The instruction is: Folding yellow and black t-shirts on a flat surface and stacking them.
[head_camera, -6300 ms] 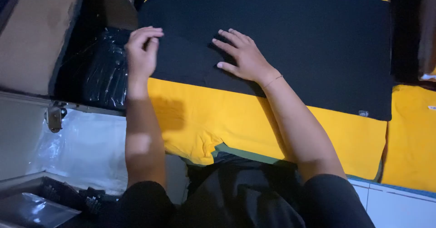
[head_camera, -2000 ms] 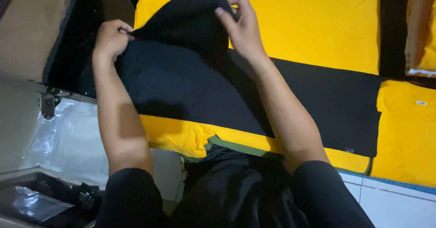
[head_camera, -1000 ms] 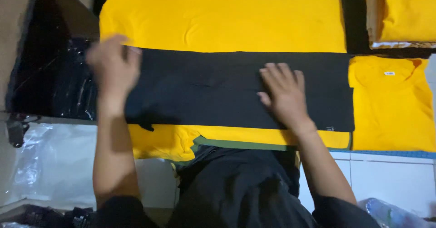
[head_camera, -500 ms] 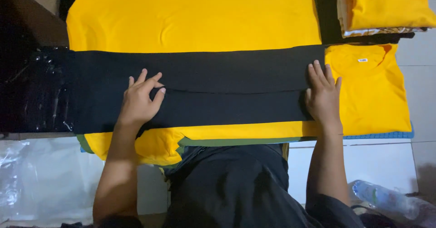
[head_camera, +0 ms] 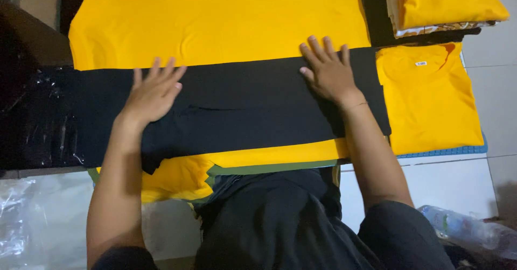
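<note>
Left hand and right hand press flat and open on a black shirt, folded to a long strip and not yet shorter, atop a yellow shirt.

You wear a black short-sleeved top, its loose folds filling the near middle of the view. Both your forearms are bare from the sleeves down. Your left hand has no jewellery. A thin bracelet circles the wrist of your right hand.
</note>
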